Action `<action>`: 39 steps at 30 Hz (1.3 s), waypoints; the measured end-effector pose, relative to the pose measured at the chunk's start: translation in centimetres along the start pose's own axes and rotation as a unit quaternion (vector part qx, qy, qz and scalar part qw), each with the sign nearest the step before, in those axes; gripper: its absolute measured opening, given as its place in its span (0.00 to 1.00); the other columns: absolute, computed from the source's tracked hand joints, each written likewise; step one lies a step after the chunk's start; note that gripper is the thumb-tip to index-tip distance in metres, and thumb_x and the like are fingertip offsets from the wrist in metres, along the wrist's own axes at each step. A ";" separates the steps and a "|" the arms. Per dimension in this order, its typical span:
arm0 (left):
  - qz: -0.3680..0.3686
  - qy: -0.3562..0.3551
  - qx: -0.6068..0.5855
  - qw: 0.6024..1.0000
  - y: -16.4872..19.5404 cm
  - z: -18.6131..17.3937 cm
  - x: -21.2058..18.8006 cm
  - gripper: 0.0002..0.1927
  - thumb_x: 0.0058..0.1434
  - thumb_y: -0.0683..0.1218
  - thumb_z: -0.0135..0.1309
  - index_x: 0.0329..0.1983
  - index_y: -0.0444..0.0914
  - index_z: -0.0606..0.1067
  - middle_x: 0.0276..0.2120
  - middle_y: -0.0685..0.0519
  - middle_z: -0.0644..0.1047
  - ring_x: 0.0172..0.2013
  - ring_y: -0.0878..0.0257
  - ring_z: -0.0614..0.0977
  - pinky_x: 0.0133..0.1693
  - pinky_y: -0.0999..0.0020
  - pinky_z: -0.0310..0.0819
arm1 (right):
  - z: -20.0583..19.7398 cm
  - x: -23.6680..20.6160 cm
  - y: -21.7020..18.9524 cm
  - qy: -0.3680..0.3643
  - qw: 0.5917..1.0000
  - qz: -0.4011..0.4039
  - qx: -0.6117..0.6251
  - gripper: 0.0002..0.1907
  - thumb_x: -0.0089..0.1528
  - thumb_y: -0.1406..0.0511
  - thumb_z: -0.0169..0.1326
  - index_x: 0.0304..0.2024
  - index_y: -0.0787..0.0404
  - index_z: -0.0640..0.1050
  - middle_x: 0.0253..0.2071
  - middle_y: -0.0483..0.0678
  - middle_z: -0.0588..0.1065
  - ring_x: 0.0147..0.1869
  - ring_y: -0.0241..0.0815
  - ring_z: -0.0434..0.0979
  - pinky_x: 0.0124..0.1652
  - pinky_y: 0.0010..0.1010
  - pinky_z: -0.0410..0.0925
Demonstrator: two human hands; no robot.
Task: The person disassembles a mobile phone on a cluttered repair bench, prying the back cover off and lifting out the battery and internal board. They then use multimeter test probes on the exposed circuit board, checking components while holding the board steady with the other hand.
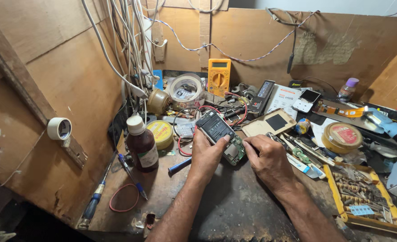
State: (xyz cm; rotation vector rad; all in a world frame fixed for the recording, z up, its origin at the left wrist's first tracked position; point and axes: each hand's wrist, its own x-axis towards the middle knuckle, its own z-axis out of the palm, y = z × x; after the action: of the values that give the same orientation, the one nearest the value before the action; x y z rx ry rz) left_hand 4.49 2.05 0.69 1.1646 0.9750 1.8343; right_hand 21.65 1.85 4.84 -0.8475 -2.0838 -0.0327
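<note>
An opened phone [220,134] with its back cover off lies tilted over the dark workbench, showing a black battery and a green circuit board. My left hand [206,157] grips its left side, thumb on the battery's edge. My right hand [266,157] is closed at the phone's lower right corner, fingertips pinched on the circuit board; whether they hold a small tool is hidden. The phone's gold back cover [270,122] lies just to the right.
A brown bottle with white cap [141,144] and a yellow tin [161,133] stand left. A yellow multimeter [219,76] leans at the back wall under hanging cables. A yellow tray of small parts [364,197] sits right, a round tin [342,137] behind it. Screwdrivers [95,197] lie left.
</note>
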 end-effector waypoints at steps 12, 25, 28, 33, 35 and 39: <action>-0.001 -0.011 -0.025 1.000 0.2 0.1 -0.1 0.16 0.58 0.36 0.59 0.48 0.33 0.72 0.39 0.53 0.81 0.38 0.67 0.83 0.41 0.70 0.80 | 0.0 -0.2 0.7 -0.009 1.000 -0.008 0.004 0.05 0.60 0.71 0.59 0.37 0.69 0.81 0.34 0.55 0.80 0.38 0.51 0.82 0.38 0.37 0.73; -0.034 -0.006 -0.153 0.988 -1.2 -0.4 0.4 0.20 0.60 0.36 0.59 0.54 0.33 0.67 0.44 0.50 0.79 0.42 0.65 0.82 0.45 0.68 0.80 | 0.1 -0.1 0.6 0.111 0.976 0.173 0.068 0.08 0.63 0.65 0.61 0.40 0.64 0.84 0.28 0.50 0.81 0.28 0.37 0.79 0.30 0.30 0.70; -0.035 -0.004 -0.149 0.988 -1.3 -0.4 0.4 0.22 0.59 0.35 0.59 0.56 0.34 0.67 0.45 0.50 0.79 0.44 0.64 0.82 0.47 0.68 0.79 | 0.0 -0.1 0.7 0.141 0.974 0.172 0.049 0.08 0.63 0.65 0.61 0.39 0.65 0.83 0.28 0.51 0.80 0.28 0.37 0.78 0.30 0.31 0.70; -0.051 0.016 -0.084 0.995 -0.9 -0.2 0.2 0.25 0.58 0.35 0.59 0.58 0.36 0.64 0.46 0.50 0.78 0.45 0.63 0.82 0.47 0.67 0.79 | -1.3 -0.2 -0.4 0.140 0.979 0.139 0.042 0.08 0.62 0.66 0.61 0.38 0.66 0.82 0.31 0.51 0.80 0.30 0.38 0.79 0.31 0.31 0.71; -0.053 0.018 -0.058 0.997 -0.7 -0.3 0.2 0.26 0.58 0.34 0.59 0.58 0.35 0.64 0.46 0.50 0.78 0.45 0.63 0.82 0.47 0.67 0.79 | -3.1 -0.4 -0.4 0.141 0.979 0.144 0.014 0.08 0.63 0.66 0.60 0.39 0.66 0.83 0.33 0.51 0.81 0.32 0.39 0.80 0.32 0.30 0.71; -0.045 0.006 -0.125 0.991 -0.9 -0.1 0.0 0.26 0.58 0.35 0.58 0.57 0.35 0.63 0.47 0.50 0.78 0.45 0.63 0.82 0.48 0.67 0.79 | -7.6 -0.9 1.6 0.107 0.960 0.260 -0.011 0.10 0.63 0.64 0.59 0.41 0.65 0.83 0.32 0.52 0.82 0.32 0.44 0.82 0.33 0.32 0.72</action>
State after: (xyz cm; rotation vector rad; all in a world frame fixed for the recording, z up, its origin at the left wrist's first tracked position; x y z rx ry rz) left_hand 4.56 2.47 -0.15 0.9443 0.7656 1.8319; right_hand 28.33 0.15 8.49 -1.3219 -1.6121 0.1304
